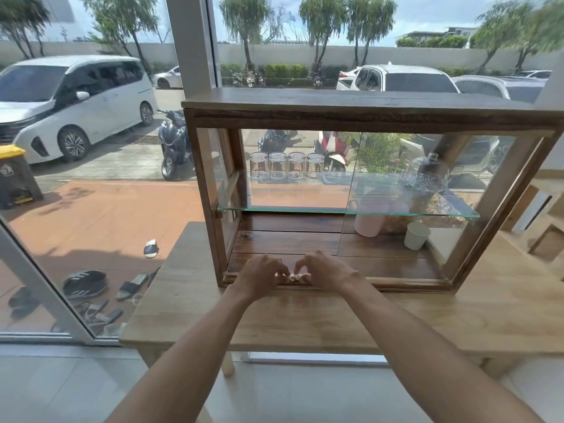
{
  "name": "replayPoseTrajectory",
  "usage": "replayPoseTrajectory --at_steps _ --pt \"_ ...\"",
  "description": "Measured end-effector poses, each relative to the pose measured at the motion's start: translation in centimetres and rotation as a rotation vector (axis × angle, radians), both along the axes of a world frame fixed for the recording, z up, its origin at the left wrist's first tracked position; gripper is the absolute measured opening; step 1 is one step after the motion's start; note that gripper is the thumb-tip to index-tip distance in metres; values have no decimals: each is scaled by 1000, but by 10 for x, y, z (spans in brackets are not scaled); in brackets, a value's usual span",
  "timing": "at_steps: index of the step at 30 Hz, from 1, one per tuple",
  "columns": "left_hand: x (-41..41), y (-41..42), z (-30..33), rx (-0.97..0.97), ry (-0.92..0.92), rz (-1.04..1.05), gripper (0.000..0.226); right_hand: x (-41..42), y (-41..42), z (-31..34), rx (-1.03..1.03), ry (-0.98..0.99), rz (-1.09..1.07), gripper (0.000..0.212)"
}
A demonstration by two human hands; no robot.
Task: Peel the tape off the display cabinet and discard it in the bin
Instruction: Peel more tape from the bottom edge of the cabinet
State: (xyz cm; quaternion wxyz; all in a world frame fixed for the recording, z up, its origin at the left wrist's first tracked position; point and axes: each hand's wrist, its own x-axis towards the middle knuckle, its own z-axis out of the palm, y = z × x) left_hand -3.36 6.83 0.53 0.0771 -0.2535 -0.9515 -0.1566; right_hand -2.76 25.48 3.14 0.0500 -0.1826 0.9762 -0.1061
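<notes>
While your left hand [265, 274] and right hand [326, 271] pinch the tape [293, 277] on the cabinet [335, 283] rail: peel low, slowly, in one strip.

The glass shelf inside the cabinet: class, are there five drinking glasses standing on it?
No, four clear glasses stand in a row on the glass shelf inside the cabinet.

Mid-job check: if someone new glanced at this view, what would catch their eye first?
Both hands, left hand and right hand, meet at the cabinet's bottom front rail, pinching a small pale strip, likely the tape. Above, four upturned glasses line the glass shelf. A white van is parked outside, left.
</notes>
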Motion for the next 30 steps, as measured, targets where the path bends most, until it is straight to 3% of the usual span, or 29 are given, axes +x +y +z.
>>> replayPoseTrajectory --at_steps 17,30 --pt "-2 -15 1 38 20 -4 10 -3 -1 -5 -136 -6 -48 14" --pt "-13 -34 -1 63 -133 -16 6 -5 -5 -5 -132 -23 -48 15"
